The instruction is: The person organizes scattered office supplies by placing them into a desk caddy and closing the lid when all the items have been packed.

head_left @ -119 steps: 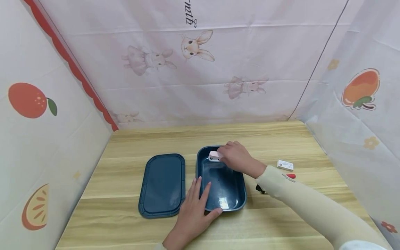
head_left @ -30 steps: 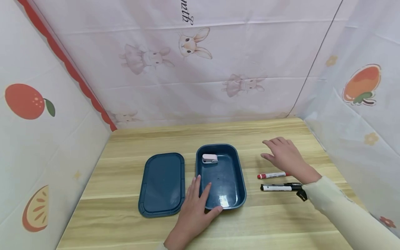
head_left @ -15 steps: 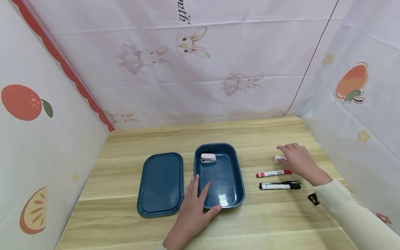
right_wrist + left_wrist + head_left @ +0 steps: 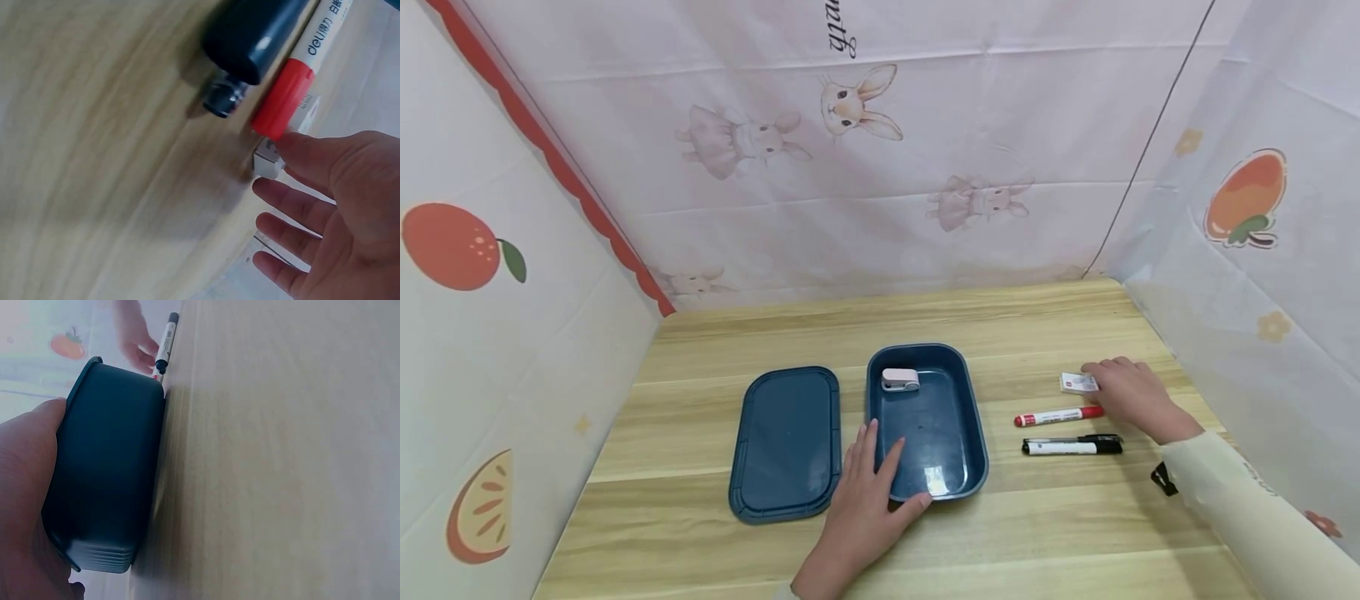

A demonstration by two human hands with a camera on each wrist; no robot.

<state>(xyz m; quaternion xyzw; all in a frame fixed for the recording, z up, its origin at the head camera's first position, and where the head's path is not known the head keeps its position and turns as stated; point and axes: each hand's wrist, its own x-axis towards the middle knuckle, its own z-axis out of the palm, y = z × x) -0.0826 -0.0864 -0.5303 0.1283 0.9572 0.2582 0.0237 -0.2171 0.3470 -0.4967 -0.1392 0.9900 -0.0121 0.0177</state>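
My left hand [image 4: 865, 512] rests on the near left corner of a dark blue plastic box [image 4: 981, 450], fingers straight and spread over its rim. In the left wrist view the same hand lies along the box's side [image 4: 109, 450]. Inside, at the far left, sits a small pink and white stapler [image 4: 900, 379]. My right hand [image 4: 1131, 396] is at the right end of a small white printed box [image 4: 1077, 382]. In the right wrist view, thumb and index finger pinch that small box [image 4: 267, 164] by its end, the other fingers extended.
A dark blue lid [image 4: 788, 442] lies flat left of the box. Right of it lie a red marker [image 4: 1052, 417] and a black marker [image 4: 1067, 448] with a black pen [image 4: 1093, 438] alongside. A black binder clip [image 4: 1163, 479] is near the right wrist. Fabric walls enclose the table.
The stapler was set down in the box and released. My right hand then moved right to the small white box, its fingers coming down at that box's right end. My left hand stayed put.
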